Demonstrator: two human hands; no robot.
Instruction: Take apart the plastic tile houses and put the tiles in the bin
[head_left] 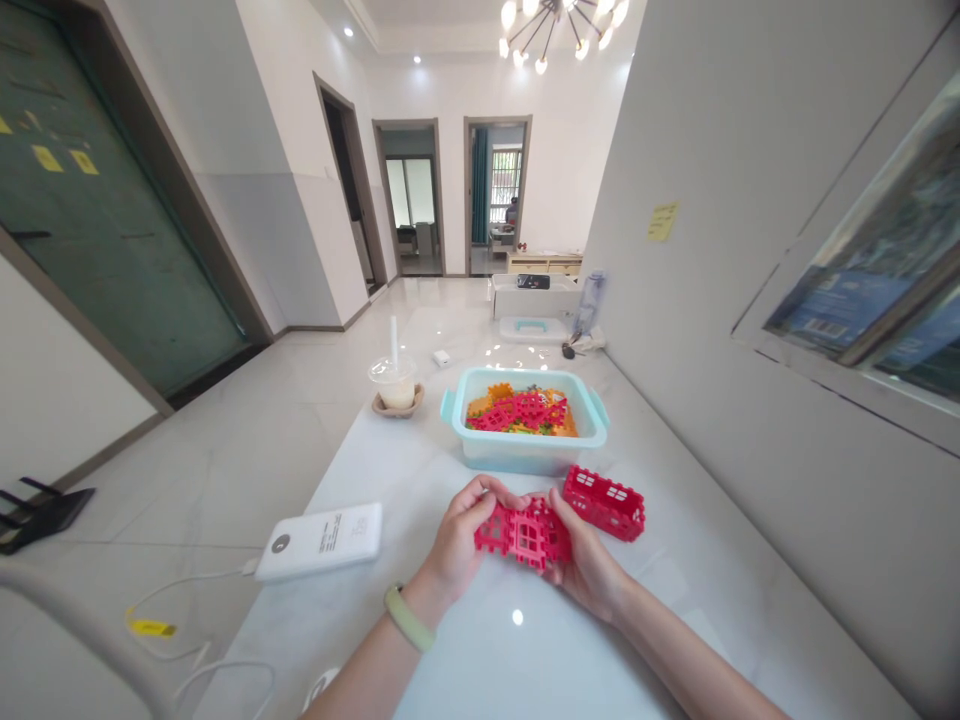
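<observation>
Joined red lattice pieces (528, 537) with window-like openings are held above the white table, between my two hands. My left hand (459, 535) grips their left end, its thumb and fingers closed on the edge. At the right end, my right hand (589, 565) is wrapped round the same pieces, thumb on top. A red open-topped box (604, 503) of similar pieces lies on the table just beyond my right hand. Farther back, a light-blue tub (525, 451) holds a heap of red, orange and green pieces.
A white power bank (321, 541) with a cable lies at the left table edge. Left of the tub, a drink cup with a straw (393, 382) sits in a brown holder (398, 403). Behind the tub are a lid (533, 330) and a clear bottle (589, 302). The wall borders the right side.
</observation>
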